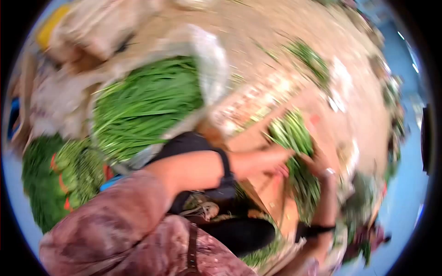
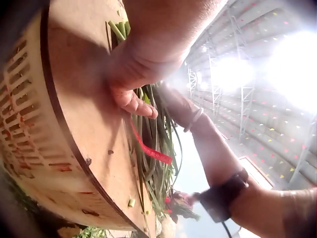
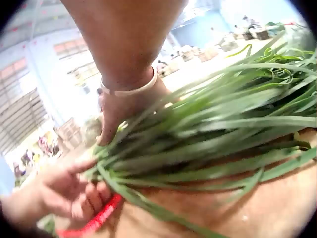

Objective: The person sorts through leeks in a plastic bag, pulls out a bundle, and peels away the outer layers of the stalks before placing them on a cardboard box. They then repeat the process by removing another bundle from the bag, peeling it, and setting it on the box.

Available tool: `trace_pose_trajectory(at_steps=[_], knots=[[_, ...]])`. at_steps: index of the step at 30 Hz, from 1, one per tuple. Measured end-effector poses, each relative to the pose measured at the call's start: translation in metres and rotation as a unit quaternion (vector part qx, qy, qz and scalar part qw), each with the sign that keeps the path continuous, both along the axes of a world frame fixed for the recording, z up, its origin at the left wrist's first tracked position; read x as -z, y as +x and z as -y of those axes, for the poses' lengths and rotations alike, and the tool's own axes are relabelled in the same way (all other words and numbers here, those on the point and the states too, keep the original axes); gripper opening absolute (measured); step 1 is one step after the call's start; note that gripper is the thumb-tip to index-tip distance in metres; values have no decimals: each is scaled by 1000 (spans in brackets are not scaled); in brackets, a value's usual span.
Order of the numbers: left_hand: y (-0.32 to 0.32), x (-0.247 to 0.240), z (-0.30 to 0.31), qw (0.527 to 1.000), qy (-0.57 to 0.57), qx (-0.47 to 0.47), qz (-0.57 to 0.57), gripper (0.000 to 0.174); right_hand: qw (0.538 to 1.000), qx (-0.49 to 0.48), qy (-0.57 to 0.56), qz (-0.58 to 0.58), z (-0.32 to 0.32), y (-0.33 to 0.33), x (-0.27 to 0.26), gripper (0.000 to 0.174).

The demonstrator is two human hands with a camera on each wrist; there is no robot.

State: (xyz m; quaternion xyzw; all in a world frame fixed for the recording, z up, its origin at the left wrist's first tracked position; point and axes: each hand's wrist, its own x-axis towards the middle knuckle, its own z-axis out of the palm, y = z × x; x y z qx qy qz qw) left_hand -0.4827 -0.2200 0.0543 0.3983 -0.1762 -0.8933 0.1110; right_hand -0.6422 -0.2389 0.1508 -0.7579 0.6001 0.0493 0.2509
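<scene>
A bunch of garlic chives, pale stalks at one end and long flat leaves at the other, lies on a brown board. My left hand is at the bunch's near side, its fingers curled against the stalks in the right wrist view. From under these fingers a red strip runs along the board. My right hand holds the bunch from the opposite side, thumb near the left hand. Leaves hide most of the right fingers in the right wrist view.
Left of the board, a lined container holds a large heap of garlic chives. Bundles with red ties lie at far left. Loose chives and white plastic are on the floor ahead. A slatted plastic crate supports the board.
</scene>
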Motion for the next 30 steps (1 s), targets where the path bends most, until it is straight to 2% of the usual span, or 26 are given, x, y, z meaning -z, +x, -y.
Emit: trace_pose_trajectory(at_steps=[1, 3, 4, 6, 7, 9, 11, 12, 13, 14, 16, 18, 19, 21, 22, 23, 24, 25, 26, 27, 28, 29, 30], knots=[[-2, 4, 3, 1000, 5, -8, -5, 62, 996, 13, -58, -61, -7, -26, 42, 82], [3, -7, 6, 999, -18, -7, 35, 62, 986, -9, -144, -81, -12, -38, 57, 91], [2, -6, 5, 999, -21, -3, 34, 62, 986, -4, -146, -82, -13, -36, 52, 91], [0, 0, 6, 998, -41, -17, 49, 61, 993, 1, -76, -92, -9, -35, 44, 90], [1, 1, 5, 998, -38, -11, 41, 65, 994, -21, -91, -53, -4, -46, 51, 86], [2, 13, 2, 991, -124, 25, 40, 66, 996, -13, -56, 67, 6, -63, 61, 81], [14, 5, -5, 984, -174, 39, 14, 68, 991, -9, -56, 119, 8, -63, 60, 78], [18, 11, -9, 977, -210, 30, -3, 69, 995, 19, -20, 100, 5, -37, 32, 79], [20, 18, -12, 970, -241, 33, -15, 69, 996, 6, -50, 75, 8, -46, 41, 77], [28, 8, -11, 963, -258, 78, -9, 68, 997, -10, -66, 32, 10, -47, 42, 75], [42, -39, -21, 949, -277, 101, 112, 50, 993, -11, -116, -32, 13, -50, 43, 71], [67, -48, -37, 912, -393, 101, 59, 38, 975, -10, -209, -70, 9, -57, 47, 65], [91, -52, -46, 877, -471, 93, 9, 36, 975, -16, -208, -71, 6, -57, 45, 65], [169, -95, -76, 854, -517, 30, -45, 35, 961, 14, -270, -65, 3, -53, 41, 60], [204, -89, -86, 814, -580, -18, -5, 40, 953, 8, -300, -47, -4, -44, 32, 51], [240, -78, -94, 816, -573, -72, 30, 42, 953, 4, -299, -49, -12, -32, 22, 51], [284, -100, -104, 801, -568, -77, 171, 42, 965, 22, -260, -28, -20, -18, 13, 49], [321, -87, -114, 809, -487, -159, 286, 43, 974, 40, -223, -8, -27, -3, 6, 47], [363, -63, -116, 728, -517, -184, 411, 46, 976, 64, -191, 88, -35, 11, 6, 43], [401, -53, -126, 665, -483, -230, 521, 50, 975, 78, -172, 115, -42, 38, 1, 39], [435, -44, -142, 604, -459, -246, 603, 53, 984, 47, -146, 94, -47, 67, -6, 36], [465, -30, -156, 572, -447, -274, 631, 59, 990, 17, -119, 72, -54, 104, -16, 34], [488, -16, -171, 543, -414, -266, 681, 65, 982, -29, -131, 131, -62, 139, -12, 34]])
